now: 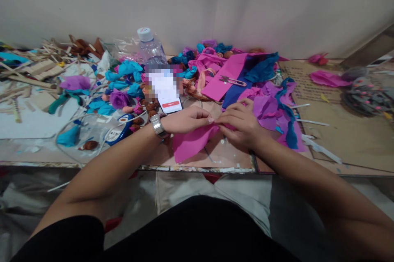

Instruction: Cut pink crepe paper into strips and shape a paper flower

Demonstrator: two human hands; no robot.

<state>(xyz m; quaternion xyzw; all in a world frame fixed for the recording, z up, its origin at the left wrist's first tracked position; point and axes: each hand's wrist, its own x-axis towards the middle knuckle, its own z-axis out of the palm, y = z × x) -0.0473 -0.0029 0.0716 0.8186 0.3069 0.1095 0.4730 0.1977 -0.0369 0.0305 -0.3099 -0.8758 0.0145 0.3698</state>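
Observation:
A piece of pink crepe paper (pixel 192 145) hangs between my two hands, low over the table's front edge. My left hand (pixel 192 119), with a metal-band watch (pixel 158 125) on the wrist, pinches the paper's upper edge. Close against it, my right hand (pixel 238 124) has its fingers closed on the same sheet; its fingertips nearly meet the left thumb. Part of the paper is hidden behind the hands. Just beyond them lie folded pink paper (pixel 220 85), blue paper (pixel 232 95) and thread snips (pixel 232 81). Purple crepe paper (pixel 266 110) sits beside my right hand.
A lit phone (pixel 169 104) leans behind my left hand, near a plastic bottle (pixel 150 50). Crumpled paper flowers (pixel 120 98), green-handled pliers (pixel 60 102) and wooden sticks (pixel 33 71) crowd the left. On the right are a cardboard sheet (pixel 317 106) and white sticks (pixel 323 149).

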